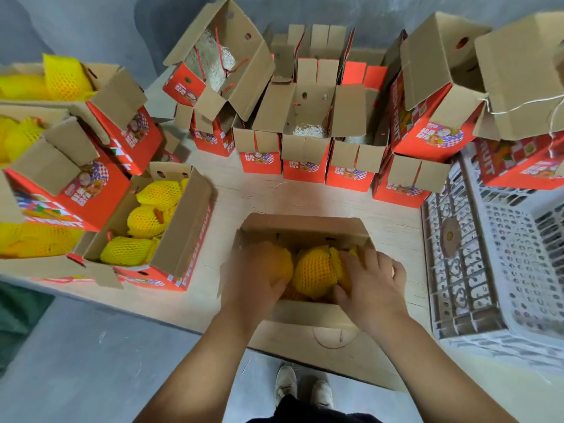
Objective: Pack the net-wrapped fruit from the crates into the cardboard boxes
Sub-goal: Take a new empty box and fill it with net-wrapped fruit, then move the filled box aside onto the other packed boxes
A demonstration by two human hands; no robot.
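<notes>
- The left hand (256,271) is reaching into the open cardboard box (305,228) at the near edge of the bench (305,196); its fingers (276,286) are curling over the leftmost net-wrapped fruit (285,262) and gripping it from above.
- The right hand (370,280) is lying in the same box, its fingers spreading a little apart and bending down round the right-hand fruit (341,265), with the thumb pressing in at the near side.
- A middle fruit (314,271) is sitting between the two hands, just beside both, in yellow foam netting with an orange skin showing through the mesh.
- All three fruits are sitting side by side inside the box, whose flaps are standing open.
- A second box (180,239) on the left is lying with its top open, holding several fruits in brighter yellow netting.
- More red-printed boxes (305,154) are standing in a row at the back of the bench, some showing pale shredded padding inside.
- A white plastic crate (476,270) is resting on the right, well apart from the hands.
- Motion blur is softening both hands, so exact finger contact is hard to tell.
</notes>
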